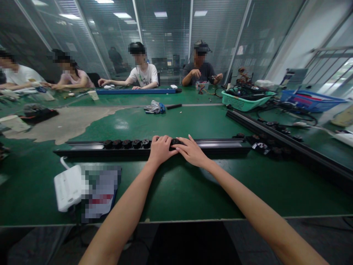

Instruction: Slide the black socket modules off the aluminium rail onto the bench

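Note:
A long black rail (226, 144) with a shiny inner channel lies crosswise on the green table before me. Several round black pieces (126, 143) sit in a row in its channel, left of my hands. My left hand (161, 149) is closed over the rail, its fingers bent across the far side and its thumb pointing right. Between the hands, a round black piece (175, 141) shows in the channel. My right hand (191, 151) has its fingers closed about that piece from the right, touching the left thumb. The fingers partly hide the piece.
A second black rail (264, 129) lies slantwise at right, with loose black pieces (260, 148) near it. Behind it stand a green basket (239, 101) and a blue basket (306, 103). A white box (68, 187) lies front left. Several people sit across the table.

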The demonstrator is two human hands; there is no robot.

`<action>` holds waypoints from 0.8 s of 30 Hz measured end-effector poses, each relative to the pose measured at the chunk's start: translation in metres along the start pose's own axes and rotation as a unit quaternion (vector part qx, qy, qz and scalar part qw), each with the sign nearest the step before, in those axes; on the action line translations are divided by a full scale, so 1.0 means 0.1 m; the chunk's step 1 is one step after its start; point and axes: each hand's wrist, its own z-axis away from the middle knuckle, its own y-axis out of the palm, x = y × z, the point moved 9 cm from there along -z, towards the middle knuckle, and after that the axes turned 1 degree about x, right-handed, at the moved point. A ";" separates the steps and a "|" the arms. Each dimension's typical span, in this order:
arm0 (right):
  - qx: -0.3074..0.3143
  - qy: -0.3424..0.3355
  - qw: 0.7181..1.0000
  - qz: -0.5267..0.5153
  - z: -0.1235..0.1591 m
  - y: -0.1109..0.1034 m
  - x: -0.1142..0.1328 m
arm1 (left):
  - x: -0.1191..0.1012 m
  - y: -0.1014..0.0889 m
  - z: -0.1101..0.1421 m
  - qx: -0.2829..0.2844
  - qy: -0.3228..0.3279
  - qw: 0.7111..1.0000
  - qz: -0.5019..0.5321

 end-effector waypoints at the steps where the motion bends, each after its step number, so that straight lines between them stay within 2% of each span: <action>1: 0.001 0.001 1.000 -0.006 0.00 0.00 0.00 | 0.00 0.00 0.00 0.000 0.000 1.000 -0.001; 24: -0.038 0.002 0.999 -0.030 0.06 -0.17 -0.05 | 0.00 0.00 0.00 -0.010 0.002 1.000 -0.004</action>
